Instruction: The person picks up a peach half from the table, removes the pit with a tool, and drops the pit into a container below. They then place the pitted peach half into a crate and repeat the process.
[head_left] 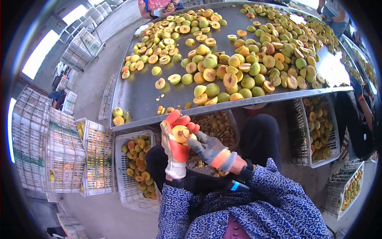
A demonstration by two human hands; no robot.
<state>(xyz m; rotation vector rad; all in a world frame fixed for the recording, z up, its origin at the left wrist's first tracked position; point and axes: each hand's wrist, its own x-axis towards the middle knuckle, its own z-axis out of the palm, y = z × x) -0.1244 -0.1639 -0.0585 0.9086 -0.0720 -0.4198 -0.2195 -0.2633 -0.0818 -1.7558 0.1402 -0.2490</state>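
Observation:
My left hand (176,144), in a red and white glove, holds a halved yellow fruit (180,134) with its cut face up, over my lap near the table's front edge. My right hand (211,148), in a grey glove with an orange band, has its fingers closed at the fruit's right side. A thin curved tool (186,134) seems to reach from the right fingers onto the cut face; its handle is hidden. Beyond the hands, many whole and halved fruits (209,74) lie on the metal table (139,91).
Crates of fruit stand below the table, one at left (137,195) and one at right (336,149). A crate of small pieces (215,123) is behind my hands. Stacked crates (65,147) rise at far left. Other people (151,6) are at the table's far and right sides.

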